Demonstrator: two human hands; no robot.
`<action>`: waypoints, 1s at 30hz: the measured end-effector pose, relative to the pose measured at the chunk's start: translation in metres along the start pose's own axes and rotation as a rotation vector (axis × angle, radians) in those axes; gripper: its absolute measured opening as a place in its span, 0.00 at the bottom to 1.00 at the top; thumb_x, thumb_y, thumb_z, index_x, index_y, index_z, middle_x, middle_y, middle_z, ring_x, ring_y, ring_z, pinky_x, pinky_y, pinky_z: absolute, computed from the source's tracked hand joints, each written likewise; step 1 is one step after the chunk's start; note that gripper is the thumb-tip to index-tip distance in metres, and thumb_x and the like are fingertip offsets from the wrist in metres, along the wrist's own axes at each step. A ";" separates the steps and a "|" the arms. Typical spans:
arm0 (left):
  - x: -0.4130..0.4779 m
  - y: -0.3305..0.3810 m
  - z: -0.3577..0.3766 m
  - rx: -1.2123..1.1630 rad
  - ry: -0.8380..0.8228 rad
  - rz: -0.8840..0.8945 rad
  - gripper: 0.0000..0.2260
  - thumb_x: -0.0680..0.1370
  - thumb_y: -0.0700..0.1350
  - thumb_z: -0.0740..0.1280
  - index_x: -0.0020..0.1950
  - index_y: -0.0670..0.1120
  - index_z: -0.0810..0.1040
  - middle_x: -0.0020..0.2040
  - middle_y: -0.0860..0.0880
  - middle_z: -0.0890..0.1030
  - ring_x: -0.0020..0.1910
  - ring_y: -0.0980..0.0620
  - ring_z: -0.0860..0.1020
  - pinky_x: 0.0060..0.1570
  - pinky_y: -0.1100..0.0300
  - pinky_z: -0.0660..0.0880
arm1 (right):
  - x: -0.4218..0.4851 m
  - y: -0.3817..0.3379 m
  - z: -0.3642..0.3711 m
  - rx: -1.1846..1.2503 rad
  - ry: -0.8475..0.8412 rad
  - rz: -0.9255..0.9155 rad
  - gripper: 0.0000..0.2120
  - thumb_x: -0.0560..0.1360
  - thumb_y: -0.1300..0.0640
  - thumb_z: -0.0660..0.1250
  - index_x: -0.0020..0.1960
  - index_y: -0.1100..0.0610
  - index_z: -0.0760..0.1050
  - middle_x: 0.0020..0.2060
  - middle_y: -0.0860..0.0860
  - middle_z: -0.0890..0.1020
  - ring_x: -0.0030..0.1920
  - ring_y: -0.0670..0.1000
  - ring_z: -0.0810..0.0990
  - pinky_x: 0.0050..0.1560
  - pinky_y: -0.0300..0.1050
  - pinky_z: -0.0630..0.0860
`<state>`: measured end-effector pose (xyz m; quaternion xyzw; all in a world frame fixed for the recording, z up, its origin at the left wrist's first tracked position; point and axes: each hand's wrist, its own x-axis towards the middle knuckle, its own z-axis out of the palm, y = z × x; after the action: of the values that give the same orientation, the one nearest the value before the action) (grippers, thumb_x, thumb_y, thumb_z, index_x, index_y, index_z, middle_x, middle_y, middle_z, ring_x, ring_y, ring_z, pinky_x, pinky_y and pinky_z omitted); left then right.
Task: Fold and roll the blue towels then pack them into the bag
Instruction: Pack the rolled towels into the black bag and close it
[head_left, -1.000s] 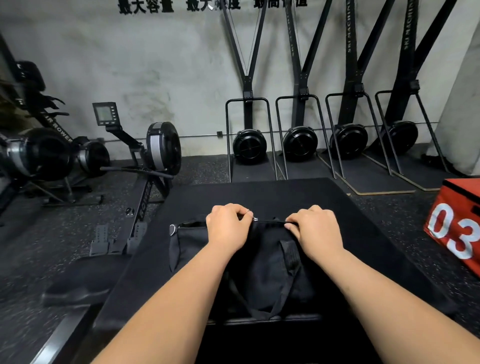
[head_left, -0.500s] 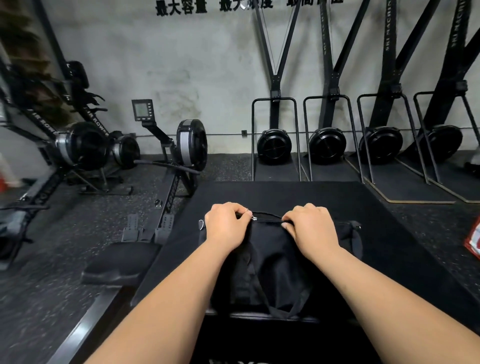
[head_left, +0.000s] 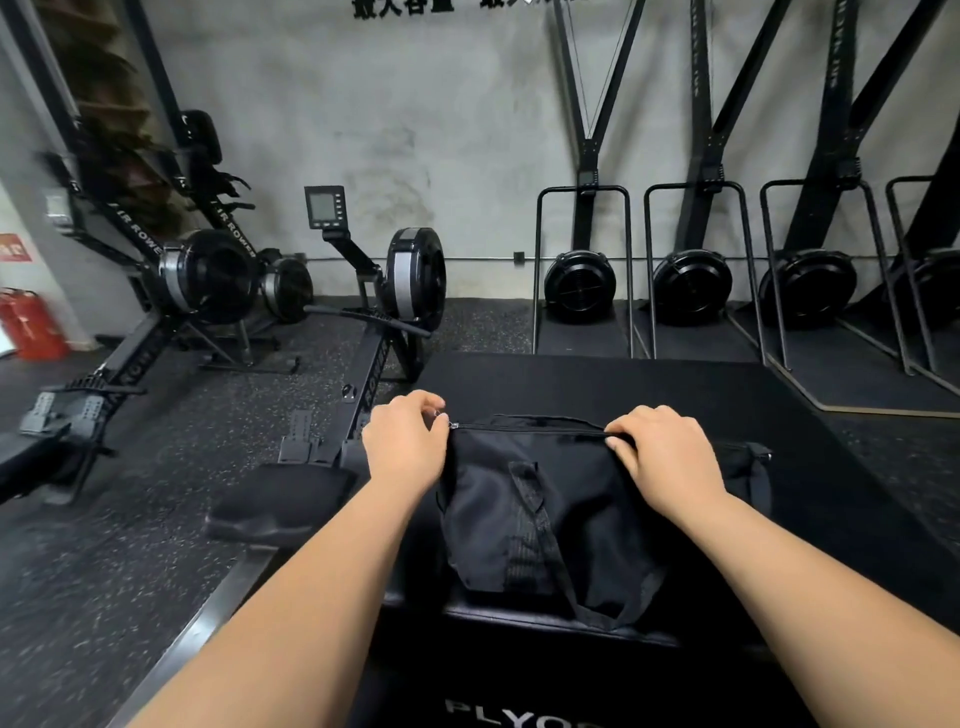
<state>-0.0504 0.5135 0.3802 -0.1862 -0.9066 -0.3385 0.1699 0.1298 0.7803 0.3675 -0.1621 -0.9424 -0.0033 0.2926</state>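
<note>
1. Bag (head_left: 545, 509) — black woven fabric, soft and creased, roughly rectangular. It lies slumped on top of the box (head_left: 649, 384), toward the near edge.
2. Zip (head_left: 530, 427) runs along the bag's top edge and appears closed between the two hands. A small metal pull (head_left: 453, 425) sits at its left end.
3. Strap (head_left: 537, 525): flat ribbed webbing, looped down across the bag's near face.
4. Left hand (head_left: 405, 447): fingers curled, thumb and fingertips pinching the pull at the bag's left end.
5. Right hand (head_left: 665, 462): fingers curled over the top seam, gripping the bag's fabric on the zip line, right of centre.
6. Box: matte black with a flat top. White letters "PLYO" show on the near face; the rest is cut off by the frame edge.
7. Floor (head_left: 156, 519): black rubber with a pale speckle.
8. Rower (head_left: 415, 280), left of the box, has a round black flywheel housing with a grey band. A small square monitor (head_left: 324, 208) sits on an arm above it.
9. Upended rowers (head_left: 135, 234) stand further left; rails lettered "AIR ROWER".
10. Ski machines (head_left: 579, 280) stand along the wall (head_left: 415, 104), with round vented fan housings and tubular frames. Mast lettering is too blurred to read.
11. Wall — rough grey concrete. Black characters at the top edge are cut off and unreadable.
</note>
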 end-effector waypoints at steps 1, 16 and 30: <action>-0.001 0.002 0.001 0.036 0.009 0.086 0.08 0.79 0.52 0.71 0.58 0.57 0.84 0.53 0.56 0.85 0.58 0.47 0.79 0.58 0.48 0.76 | -0.001 0.002 -0.001 0.027 -0.028 -0.009 0.07 0.81 0.49 0.69 0.56 0.46 0.84 0.48 0.45 0.83 0.49 0.54 0.79 0.49 0.53 0.75; 0.046 0.056 0.027 0.333 -0.030 0.598 0.03 0.79 0.53 0.73 0.52 0.59 0.85 0.48 0.56 0.84 0.51 0.46 0.76 0.53 0.49 0.65 | 0.019 0.063 -0.037 -0.036 -0.053 0.129 0.08 0.81 0.44 0.68 0.56 0.42 0.84 0.48 0.43 0.83 0.52 0.53 0.77 0.46 0.50 0.77; 0.106 0.178 0.114 0.288 -0.074 0.564 0.09 0.85 0.51 0.65 0.59 0.59 0.85 0.54 0.54 0.85 0.56 0.44 0.75 0.51 0.51 0.62 | 0.080 0.150 -0.070 -0.333 -0.006 0.339 0.08 0.83 0.46 0.67 0.58 0.42 0.84 0.49 0.48 0.84 0.55 0.56 0.77 0.45 0.50 0.70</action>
<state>-0.0831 0.7393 0.4434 -0.4163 -0.8634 -0.1393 0.2486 0.1525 0.9392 0.4565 -0.3639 -0.8891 -0.1089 0.2554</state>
